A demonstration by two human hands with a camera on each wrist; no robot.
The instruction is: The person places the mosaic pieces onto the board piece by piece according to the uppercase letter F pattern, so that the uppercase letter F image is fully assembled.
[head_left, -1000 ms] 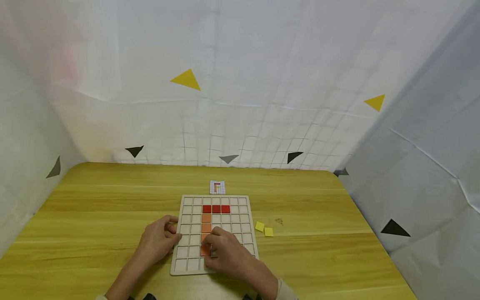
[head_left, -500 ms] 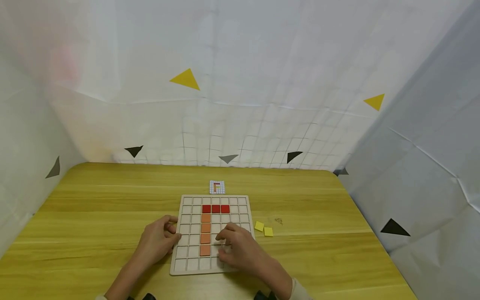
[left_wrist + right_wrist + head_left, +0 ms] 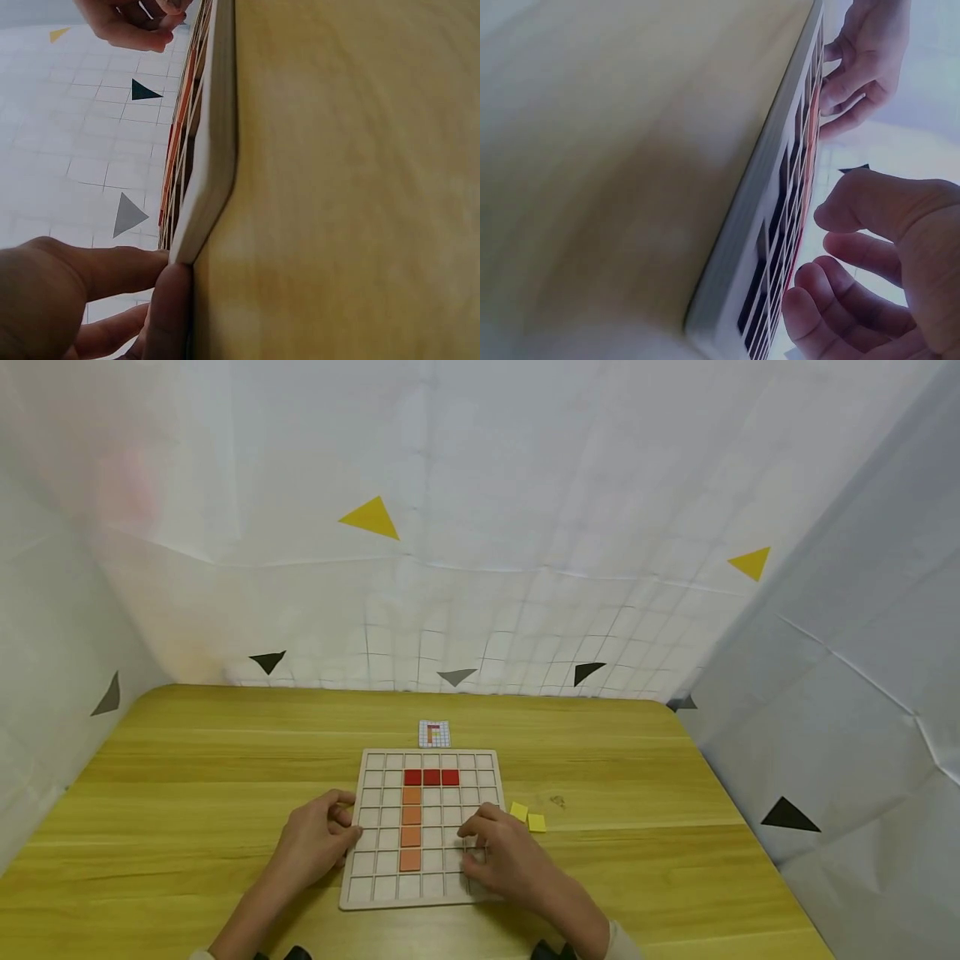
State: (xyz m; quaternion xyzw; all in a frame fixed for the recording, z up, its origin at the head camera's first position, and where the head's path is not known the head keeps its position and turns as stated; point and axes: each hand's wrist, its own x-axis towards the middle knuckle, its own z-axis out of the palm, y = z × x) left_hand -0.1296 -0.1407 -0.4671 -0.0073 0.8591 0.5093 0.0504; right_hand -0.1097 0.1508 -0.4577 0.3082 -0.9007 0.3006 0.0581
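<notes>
A pale wooden grid board (image 3: 372, 863) lies on the table. Three red square tiles (image 3: 432, 777) form a row near its top, and a column of several orange square tiles (image 3: 410, 815) runs down from the leftmost red one. My left hand (image 3: 311, 839) rests at the board's left side; in the left wrist view its fingertips (image 3: 171, 292) touch the edge. Over the lower right of the board hovers my right hand (image 3: 517, 864), fingers loosely bent, nothing between thumb and fingertips (image 3: 802, 307). Two yellow square tiles (image 3: 537, 823) lie right of the board, beside that hand.
A small printed card (image 3: 434, 734) with a coloured grid pattern lies just beyond the board's far edge. White sheeting (image 3: 480, 610) with yellow, black and grey triangles walls in the wooden table (image 3: 225, 735) at the back and sides.
My right hand has left the lowest orange tile, which now lies flat in its cell, and moved right toward the yellow tiles. The left hand has stayed at the board's edge.
</notes>
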